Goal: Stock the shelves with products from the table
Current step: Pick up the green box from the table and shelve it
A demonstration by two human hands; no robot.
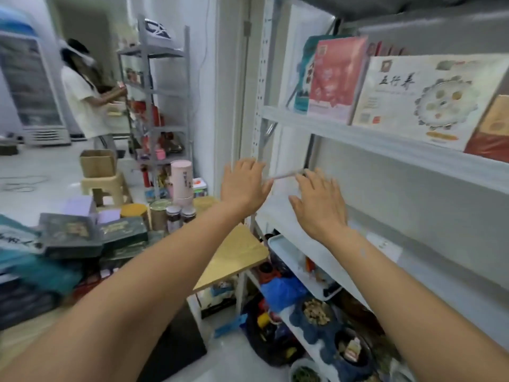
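Both my arms reach forward toward the white metal shelf unit on the right. My left hand and my right hand are held out flat with fingers straight, holding nothing, in front of the bare middle shelf. The shelf above carries upright boxes: a red box, a teal box and a wide cream box. The wooden table at lower left holds dark green boxes, a purple box, jars and a pink cylinder.
A white tray, a blue bag and bowls of dried goods sit on the lower shelves. Another person stands at a grey rack at the back left. A beige stool carries a cardboard box.
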